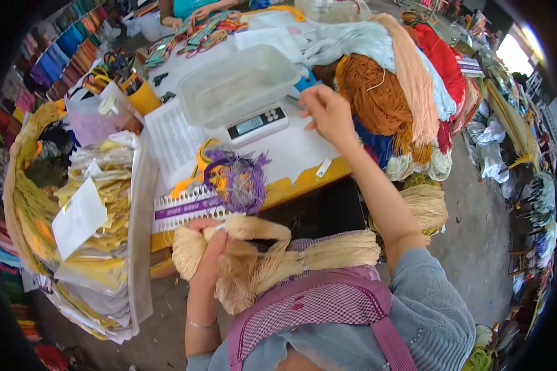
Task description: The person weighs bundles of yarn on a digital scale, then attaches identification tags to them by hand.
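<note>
My left hand [211,250] is closed around a hank of cream yarn [244,272], just off the front edge of the table. Part of that yarn lies across my lap, bunched and tied, over a purple checked apron [328,297]. My right hand [329,114] is above the table, its fingers loosely bent and apart with nothing visible between them. It is nearest to a digital scale [258,125] and a blue object [306,79] that I cannot make out. A clear plastic tub [238,86] rests on the scale.
Rust-brown yarn [374,96], pale blue yarn and peach yarn are piled at the right. A tangle of purple thread [238,179] lies near a perforated strip [189,210]. At left stands a bin of yellowish packets [105,191] beside a yellow cup [141,96]. Another person's hands [204,11] are across the table.
</note>
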`<move>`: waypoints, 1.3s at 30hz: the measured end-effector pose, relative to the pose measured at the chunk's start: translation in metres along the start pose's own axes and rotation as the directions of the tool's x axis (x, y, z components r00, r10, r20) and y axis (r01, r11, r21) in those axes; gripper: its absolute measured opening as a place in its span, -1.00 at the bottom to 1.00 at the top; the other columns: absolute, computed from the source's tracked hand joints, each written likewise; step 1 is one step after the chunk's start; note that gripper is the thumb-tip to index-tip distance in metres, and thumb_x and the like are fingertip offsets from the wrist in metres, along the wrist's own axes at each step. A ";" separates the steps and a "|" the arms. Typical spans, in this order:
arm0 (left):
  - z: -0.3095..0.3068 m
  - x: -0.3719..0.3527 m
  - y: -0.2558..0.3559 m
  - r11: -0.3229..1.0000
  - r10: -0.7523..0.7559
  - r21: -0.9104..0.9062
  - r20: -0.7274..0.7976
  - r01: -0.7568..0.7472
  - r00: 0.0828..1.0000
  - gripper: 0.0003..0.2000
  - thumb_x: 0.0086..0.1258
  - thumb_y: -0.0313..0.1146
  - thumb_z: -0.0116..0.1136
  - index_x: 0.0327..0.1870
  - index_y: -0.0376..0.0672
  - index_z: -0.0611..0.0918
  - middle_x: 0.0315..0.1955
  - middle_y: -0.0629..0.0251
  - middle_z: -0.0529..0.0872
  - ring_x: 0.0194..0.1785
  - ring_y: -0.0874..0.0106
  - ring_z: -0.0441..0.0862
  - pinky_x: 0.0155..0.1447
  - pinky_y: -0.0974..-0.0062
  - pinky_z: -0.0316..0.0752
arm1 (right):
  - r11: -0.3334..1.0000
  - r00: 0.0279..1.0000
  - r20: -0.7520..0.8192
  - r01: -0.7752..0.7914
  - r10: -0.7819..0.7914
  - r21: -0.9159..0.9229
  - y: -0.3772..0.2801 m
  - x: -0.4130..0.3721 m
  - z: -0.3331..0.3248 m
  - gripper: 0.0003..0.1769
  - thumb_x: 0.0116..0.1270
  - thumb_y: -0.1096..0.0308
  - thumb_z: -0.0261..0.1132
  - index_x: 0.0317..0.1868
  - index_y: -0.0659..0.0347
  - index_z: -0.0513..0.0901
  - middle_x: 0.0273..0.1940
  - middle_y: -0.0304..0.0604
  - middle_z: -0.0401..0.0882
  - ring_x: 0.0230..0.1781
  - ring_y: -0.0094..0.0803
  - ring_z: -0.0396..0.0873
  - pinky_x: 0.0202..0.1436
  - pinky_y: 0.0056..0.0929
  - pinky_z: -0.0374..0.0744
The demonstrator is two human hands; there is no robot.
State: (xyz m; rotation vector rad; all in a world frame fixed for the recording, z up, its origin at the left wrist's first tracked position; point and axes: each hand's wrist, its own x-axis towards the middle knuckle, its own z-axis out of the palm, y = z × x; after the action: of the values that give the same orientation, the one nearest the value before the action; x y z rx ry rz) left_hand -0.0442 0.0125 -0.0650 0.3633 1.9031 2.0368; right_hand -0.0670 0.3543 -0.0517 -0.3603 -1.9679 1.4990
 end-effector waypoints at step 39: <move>-0.016 -0.011 -0.001 0.974 -0.073 -0.219 -0.070 0.056 0.995 -0.89 0.36 -0.50 0.13 -0.17 -0.14 0.49 -0.38 0.33 0.63 -0.37 0.62 0.53 -0.29 0.66 0.42 | 0.909 0.969 -0.186 0.074 -0.162 -0.409 0.067 0.064 -0.028 -0.87 0.28 0.38 0.25 -0.36 0.27 0.58 -0.47 -0.13 0.62 -0.51 -0.47 0.57 -0.39 -0.47 0.52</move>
State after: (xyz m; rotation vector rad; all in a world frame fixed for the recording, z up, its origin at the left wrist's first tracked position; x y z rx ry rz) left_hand -0.0409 -0.0061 -0.0669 0.1678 1.6885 2.2161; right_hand -0.1083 0.4327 -0.0902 -0.5414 -2.0691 0.9287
